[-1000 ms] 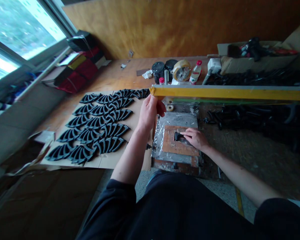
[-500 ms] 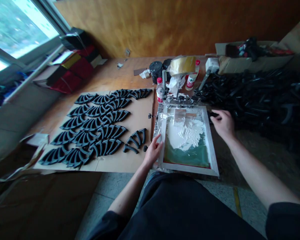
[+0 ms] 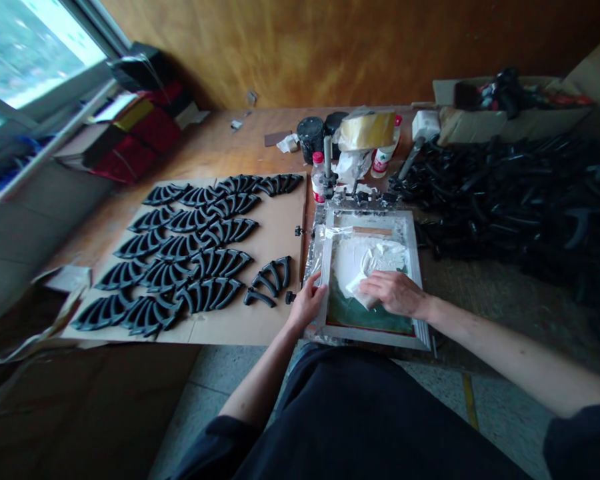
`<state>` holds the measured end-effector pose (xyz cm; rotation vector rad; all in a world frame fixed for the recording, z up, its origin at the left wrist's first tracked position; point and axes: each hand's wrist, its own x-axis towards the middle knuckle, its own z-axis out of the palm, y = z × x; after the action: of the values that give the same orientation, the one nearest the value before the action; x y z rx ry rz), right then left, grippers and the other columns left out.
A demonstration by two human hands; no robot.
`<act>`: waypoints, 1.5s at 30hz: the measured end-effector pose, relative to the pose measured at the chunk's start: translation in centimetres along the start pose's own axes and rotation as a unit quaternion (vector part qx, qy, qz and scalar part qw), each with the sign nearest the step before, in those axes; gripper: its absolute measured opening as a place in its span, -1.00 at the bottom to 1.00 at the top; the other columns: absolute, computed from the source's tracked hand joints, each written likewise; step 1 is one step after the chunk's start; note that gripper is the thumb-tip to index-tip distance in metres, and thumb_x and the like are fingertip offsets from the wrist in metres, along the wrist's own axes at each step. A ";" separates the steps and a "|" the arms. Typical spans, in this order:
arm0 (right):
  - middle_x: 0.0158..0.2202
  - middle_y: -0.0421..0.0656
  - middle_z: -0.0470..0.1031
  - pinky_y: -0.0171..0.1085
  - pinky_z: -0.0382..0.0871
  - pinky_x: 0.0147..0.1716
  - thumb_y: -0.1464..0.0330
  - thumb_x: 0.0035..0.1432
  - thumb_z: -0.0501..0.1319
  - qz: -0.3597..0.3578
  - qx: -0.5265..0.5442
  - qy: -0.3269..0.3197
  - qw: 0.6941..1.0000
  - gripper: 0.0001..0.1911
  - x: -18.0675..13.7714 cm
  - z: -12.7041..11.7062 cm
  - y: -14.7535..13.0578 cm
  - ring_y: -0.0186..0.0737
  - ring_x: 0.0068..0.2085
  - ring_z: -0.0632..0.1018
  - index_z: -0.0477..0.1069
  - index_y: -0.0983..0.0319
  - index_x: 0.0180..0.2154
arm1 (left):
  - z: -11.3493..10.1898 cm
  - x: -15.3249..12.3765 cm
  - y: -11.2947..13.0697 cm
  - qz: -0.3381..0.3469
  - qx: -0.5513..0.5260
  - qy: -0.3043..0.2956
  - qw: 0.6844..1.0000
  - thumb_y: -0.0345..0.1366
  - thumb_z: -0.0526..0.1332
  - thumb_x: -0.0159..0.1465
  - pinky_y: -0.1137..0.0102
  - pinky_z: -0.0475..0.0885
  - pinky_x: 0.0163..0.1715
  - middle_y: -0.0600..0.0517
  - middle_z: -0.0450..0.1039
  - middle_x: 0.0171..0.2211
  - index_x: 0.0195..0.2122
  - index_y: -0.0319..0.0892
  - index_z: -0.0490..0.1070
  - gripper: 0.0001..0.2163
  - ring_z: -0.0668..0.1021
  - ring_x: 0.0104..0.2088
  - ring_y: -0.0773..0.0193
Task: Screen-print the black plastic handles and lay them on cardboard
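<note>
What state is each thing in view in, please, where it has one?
Frame: down, roughly flat
White paste: spread unevenly
Scraper: gripped, at the paste's lower edge
Right hand: closed on the scraper
Left hand: at the frame's left edge
Black curved parts: laid in fanned rows on cardboard sheet
Front bottle: upright, capped
Carton: open, filled

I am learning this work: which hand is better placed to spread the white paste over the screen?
Probably the right hand: it holds a pale scraper at the white paste on the screen. The left hand is at the left edge of the frame, with no tool visible.
</note>
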<state>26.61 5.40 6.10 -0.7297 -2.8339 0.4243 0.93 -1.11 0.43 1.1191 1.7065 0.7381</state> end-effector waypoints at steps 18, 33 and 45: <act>-0.06 -0.16 0.56 -0.19 0.42 -0.17 0.35 0.16 0.30 0.174 0.023 0.136 0.975 -0.52 4.5 -3.1 1.6 -0.13 -0.13 0.55 0.39 0.06 0.13 | -1.8 -0.9 2.9 0.001 -0.078 -0.066 0.995 0.01 0.22 0.21 0.52 0.19 -0.62 0.17 0.30 -0.56 0.27 -0.08 0.23 -0.38 0.32 -0.61 0.40; -0.23 -0.02 0.51 -0.15 0.38 -0.18 0.17 0.21 0.20 0.323 0.079 0.161 0.929 -0.75 -3.2 3.1 7.0 -0.10 -0.22 0.50 0.45 0.23 -0.32 | -2.9 1.2 17.6 0.181 -0.343 0.022 0.921 0.14 -0.08 0.36 0.45 0.47 -0.39 -0.08 0.53 -0.20 0.09 -0.18 0.33 -0.46 0.58 -0.26 0.29; -0.20 -0.11 0.51 -0.21 0.31 -0.05 0.41 0.32 0.08 0.139 0.049 0.097 0.984 -0.84 -0.6 2.4 0.0 -0.17 -0.10 0.44 0.43 0.19 -0.25 | 1.6 -5.2 3.0 -0.162 -0.353 -0.043 0.920 0.02 0.27 0.19 0.43 0.52 -0.46 -0.12 0.58 -0.19 -0.19 -0.21 0.39 -0.63 0.64 -0.35 0.22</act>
<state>26.56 4.55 3.79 -1.0861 -2.5189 0.4985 4.25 -4.63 4.29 0.3499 1.3242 0.9632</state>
